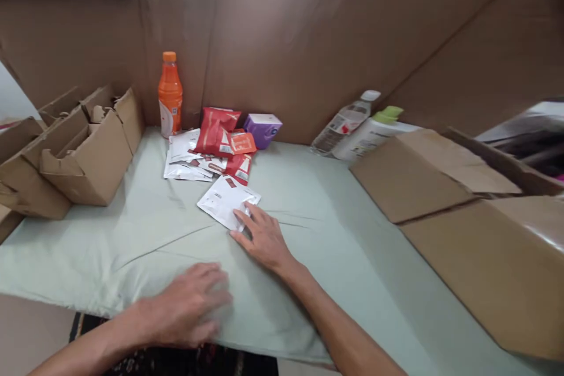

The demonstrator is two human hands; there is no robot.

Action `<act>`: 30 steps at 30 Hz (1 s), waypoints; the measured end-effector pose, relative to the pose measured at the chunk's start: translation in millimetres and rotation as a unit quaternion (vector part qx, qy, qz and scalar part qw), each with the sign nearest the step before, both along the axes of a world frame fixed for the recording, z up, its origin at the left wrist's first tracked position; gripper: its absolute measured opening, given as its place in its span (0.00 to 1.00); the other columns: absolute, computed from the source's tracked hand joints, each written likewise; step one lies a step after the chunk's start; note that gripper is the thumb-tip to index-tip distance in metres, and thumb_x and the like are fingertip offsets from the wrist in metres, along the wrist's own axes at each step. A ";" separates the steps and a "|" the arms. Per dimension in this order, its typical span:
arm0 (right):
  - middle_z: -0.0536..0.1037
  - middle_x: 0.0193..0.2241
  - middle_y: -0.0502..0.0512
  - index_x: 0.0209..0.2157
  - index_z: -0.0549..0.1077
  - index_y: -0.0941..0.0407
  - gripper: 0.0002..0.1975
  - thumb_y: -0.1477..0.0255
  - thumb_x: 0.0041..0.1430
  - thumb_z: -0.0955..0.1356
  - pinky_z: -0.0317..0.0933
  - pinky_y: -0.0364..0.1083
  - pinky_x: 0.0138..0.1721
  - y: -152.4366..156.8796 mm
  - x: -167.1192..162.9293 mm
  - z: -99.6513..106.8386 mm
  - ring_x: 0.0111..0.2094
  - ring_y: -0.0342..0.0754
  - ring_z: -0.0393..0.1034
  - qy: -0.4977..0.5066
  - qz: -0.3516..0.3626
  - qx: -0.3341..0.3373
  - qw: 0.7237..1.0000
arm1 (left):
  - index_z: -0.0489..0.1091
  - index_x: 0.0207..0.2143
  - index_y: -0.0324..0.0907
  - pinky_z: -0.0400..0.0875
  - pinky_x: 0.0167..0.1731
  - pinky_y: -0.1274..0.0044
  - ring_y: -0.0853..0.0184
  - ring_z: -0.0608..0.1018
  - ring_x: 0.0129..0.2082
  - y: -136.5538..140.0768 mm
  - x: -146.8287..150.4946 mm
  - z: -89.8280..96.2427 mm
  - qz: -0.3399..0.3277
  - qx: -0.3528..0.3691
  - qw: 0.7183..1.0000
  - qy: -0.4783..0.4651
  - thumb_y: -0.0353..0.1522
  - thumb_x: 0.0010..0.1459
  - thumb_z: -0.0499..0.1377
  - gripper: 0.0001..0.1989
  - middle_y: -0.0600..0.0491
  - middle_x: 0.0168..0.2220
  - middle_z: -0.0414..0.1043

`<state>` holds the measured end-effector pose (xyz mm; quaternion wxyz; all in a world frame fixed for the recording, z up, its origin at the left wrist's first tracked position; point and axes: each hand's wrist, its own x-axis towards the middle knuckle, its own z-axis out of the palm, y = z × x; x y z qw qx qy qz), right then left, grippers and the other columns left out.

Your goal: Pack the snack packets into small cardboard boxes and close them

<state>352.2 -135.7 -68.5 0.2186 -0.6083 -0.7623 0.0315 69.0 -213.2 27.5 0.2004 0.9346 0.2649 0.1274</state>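
Observation:
My right hand [264, 239] rests its fingertips on the right side of a white sachet [222, 200] with a small red-brown picture. Its fingers are spread and the thumb lies by the sachet's near edge. My left hand [189, 304] hovers near the table's front edge, apart from any object, its fingers smeared by motion. Just beyond the sachet lies a pile with more white sachets [187, 171], a red packet [217, 132] on top and a second red packet [240, 168]. An orange packet [244, 143] sits among them.
An orange drink bottle [170, 97] stands behind the pile, beside a purple box [263, 129]. Cardboard boxes [99, 153] line the left. A clear bottle [346, 123] and a white green-capped bottle [370, 134] lean at the back right, near large cardboard flaps [476, 258]. A cardboard wall [286, 59] closes the back.

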 end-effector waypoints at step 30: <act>0.79 0.58 0.65 0.53 0.79 0.50 0.18 0.57 0.71 0.66 0.68 0.62 0.54 4.4 17.2 -20.2 0.57 0.65 0.75 0.074 -0.017 0.117 0.990 | 0.77 0.34 0.45 0.85 0.48 0.65 0.64 0.85 0.36 45.5 -110.2 100.2 0.236 0.202 0.928 -0.204 0.28 0.60 0.58 0.07 0.57 0.32 0.81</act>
